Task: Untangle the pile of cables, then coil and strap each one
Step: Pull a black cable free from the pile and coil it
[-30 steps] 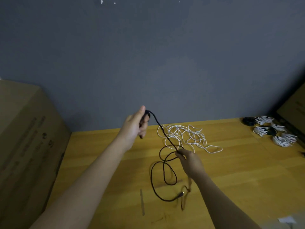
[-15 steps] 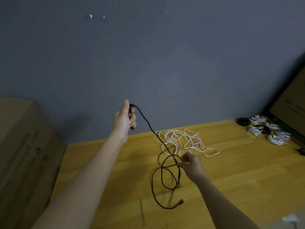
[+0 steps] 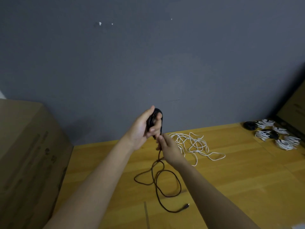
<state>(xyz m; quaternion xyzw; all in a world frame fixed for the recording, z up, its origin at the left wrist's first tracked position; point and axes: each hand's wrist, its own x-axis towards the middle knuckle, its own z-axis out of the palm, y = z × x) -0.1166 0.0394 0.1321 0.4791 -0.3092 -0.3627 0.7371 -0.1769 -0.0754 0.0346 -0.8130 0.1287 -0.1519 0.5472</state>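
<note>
A: In the head view, what are the hands doing?

B: The left hand (image 3: pixel 145 128), at centre frame, grips a small coil of the black cable (image 3: pixel 158 180), fingers curled round the loops. The right hand (image 3: pixel 168 148), just below and touching distance from it, pinches the same cable where it drops toward the desk (image 3: pixel 239 187). The loose remainder lies in loops at lower centre, its plug (image 3: pixel 187 206) free at the end.

A: How should this wrap go?

B: Probably by letting the slack slide through the pinch, laying each loop the same size, and watching that the tail's crossed loops do not knot as they lift.

A: And the rest?

B: The tangled white cable (image 3: pixel 194 144) waits right of centre; finished bundles (image 3: pixel 272 134) sit at the far right, a cardboard box (image 3: pixel 28 154) at left.

A: What differs from half a second ago?

B: Then the hands were well apart with the cable stretched between them; now the right has risen to meet the left, and less cable trails on the desk.
</note>
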